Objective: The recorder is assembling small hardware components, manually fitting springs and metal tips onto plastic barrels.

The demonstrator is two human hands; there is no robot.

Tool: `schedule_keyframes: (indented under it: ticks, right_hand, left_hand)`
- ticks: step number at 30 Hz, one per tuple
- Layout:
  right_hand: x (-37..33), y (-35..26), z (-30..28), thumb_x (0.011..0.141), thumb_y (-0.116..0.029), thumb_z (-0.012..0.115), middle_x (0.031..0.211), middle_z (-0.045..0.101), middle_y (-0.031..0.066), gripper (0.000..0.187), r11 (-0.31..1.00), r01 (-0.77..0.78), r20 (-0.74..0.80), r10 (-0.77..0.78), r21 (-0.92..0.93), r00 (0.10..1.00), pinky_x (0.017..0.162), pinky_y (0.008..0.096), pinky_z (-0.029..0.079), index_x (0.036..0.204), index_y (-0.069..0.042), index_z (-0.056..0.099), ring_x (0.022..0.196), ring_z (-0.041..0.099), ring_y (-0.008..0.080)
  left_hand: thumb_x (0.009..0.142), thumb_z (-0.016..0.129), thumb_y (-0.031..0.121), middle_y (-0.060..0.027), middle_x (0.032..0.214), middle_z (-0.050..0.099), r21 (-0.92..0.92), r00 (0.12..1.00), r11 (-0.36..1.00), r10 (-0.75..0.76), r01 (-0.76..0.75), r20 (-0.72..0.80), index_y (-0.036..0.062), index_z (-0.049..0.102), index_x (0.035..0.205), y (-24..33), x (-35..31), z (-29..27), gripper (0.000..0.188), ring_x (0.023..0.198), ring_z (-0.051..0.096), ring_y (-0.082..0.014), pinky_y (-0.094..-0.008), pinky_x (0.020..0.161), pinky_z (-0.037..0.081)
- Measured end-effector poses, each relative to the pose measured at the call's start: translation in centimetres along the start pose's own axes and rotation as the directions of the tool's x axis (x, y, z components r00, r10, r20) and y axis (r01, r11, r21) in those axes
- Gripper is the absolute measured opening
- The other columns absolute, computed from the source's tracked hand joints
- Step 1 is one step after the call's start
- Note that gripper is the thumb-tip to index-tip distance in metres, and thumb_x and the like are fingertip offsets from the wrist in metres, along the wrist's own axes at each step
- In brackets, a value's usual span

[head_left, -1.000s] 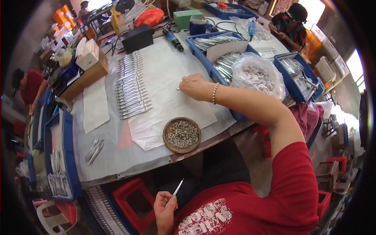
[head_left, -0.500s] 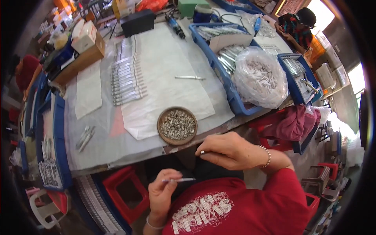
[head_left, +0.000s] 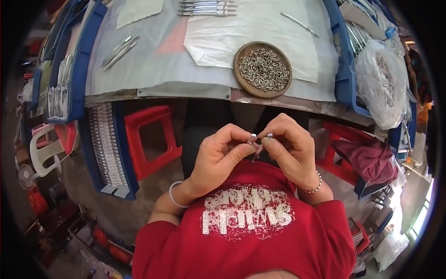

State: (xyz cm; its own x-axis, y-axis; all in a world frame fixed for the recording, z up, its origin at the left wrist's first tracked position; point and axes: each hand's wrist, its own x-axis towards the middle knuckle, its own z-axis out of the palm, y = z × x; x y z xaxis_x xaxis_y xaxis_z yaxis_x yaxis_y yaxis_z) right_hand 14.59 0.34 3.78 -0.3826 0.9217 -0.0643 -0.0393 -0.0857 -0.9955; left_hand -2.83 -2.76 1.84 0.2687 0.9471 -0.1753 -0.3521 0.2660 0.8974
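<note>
In front of my red shirt, just off the table's near edge, my two hands meet. My left hand [head_left: 220, 153] is closed, thumb and forefinger pinching a slim silvery rod [head_left: 252, 138] of which only a short end shows. Close by, my right hand [head_left: 292, 146] pinches a small metal piece [head_left: 270, 135]; its full shape is hidden by the fingers. I cannot tell whether the two parts touch. Beyond my right hand, a round wooden bowl [head_left: 239, 79] full of small metal pieces [head_left: 263, 69] sits at the table's edge.
On the covered table [head_left: 153, 69] lie a row of slim rods [head_left: 209, 8], a single rod [head_left: 299, 24] and a few more rods [head_left: 120, 52] at left. Blue trays [head_left: 344, 56] and a plastic bag [head_left: 383, 83] stand at right. Red stools [head_left: 153, 116] flank my legs.
My hands have come together from apart, bringing the rod and the small piece close to each other. The view has tilted down, so the table sits higher in the picture.
</note>
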Motion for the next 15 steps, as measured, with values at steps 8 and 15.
schedule_keyframes:
  ticks: [8, 15]
  right_hand:
    - [0.26, 0.71, 0.37, 0.080, 0.002, 0.063, 0.072, 0.061, 0.0058, 0.007, 0.940, 0.173, -0.005, -0.182, -0.293, 0.983, 0.049, 0.0186, 0.040, 0.086, 0.003, 0.060, 0.057, 0.055, 0.0071]
    - [0.00, 0.95, 0.52, 0.081, 0.001, 0.063, 0.071, 0.061, 0.0062, 0.005, 0.965, 0.102, -0.020, -0.110, -0.241, 0.994, 0.043, 0.0172, 0.038, 0.084, 0.003, 0.060, 0.048, 0.052, 0.0049]
  left_hand:
    - [0.088, 0.057, 0.003, -0.0077, 0.088, 0.063, 0.114, 1.000, 0.993, 0.023, -0.023, 0.001, -0.0029, 0.053, 0.095, -0.36, 0.19, -0.29, 0.010, 0.079, 0.061, -0.0094, -0.0214, 0.069, 0.051]
    - [0.087, 0.058, 0.003, -0.0065, 0.081, 0.064, 0.240, 0.997, 0.969, -0.062, 0.051, 0.038, -0.0020, 0.053, 0.092, 0.34, 0.38, -0.61, 0.009, 0.075, 0.061, -0.0074, -0.0191, 0.065, 0.048]
